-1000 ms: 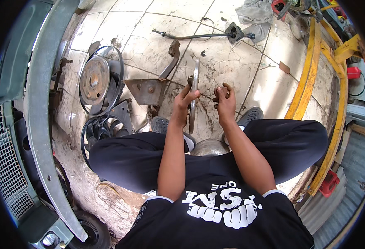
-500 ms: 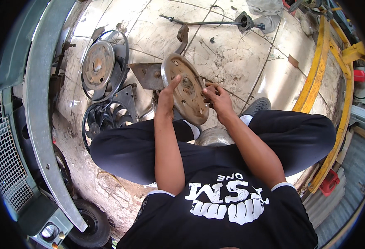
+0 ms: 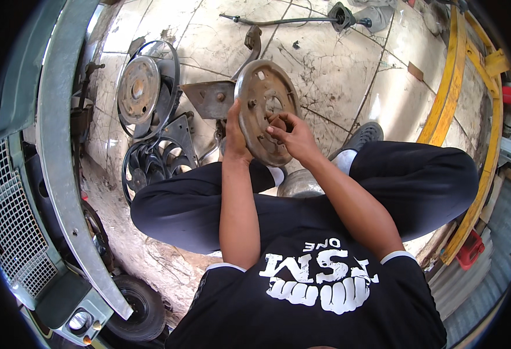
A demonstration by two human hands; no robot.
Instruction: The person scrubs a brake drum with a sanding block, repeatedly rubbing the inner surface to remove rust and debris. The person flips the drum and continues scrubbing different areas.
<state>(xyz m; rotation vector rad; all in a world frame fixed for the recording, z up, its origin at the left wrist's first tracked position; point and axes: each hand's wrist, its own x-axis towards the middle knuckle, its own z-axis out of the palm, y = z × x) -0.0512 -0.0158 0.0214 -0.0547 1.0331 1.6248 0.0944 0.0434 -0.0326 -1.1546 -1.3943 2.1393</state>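
A rusty round metal backing plate, with holes and a larger central opening, is tilted up in front of my lap. My left hand grips it by its left edge, the thumb along the rim. Against its face, just below the central opening, my right hand is closed in a pinch. A small brown scrap shows at those fingertips; its kind is too small to tell. Behind the plate's left side lies a rusty pedal bracket with a curved pedal arm.
A similar round plate rests on a black fan shroud at the left, near a black fan. A lever with cable lies farther off. A grey metal bumper borders the left, a yellow frame the right. A rounded metal piece sits between my legs.
The plate has turned its face more toward me and shifted slightly up and right. My right hand has moved from its right edge onto its face.
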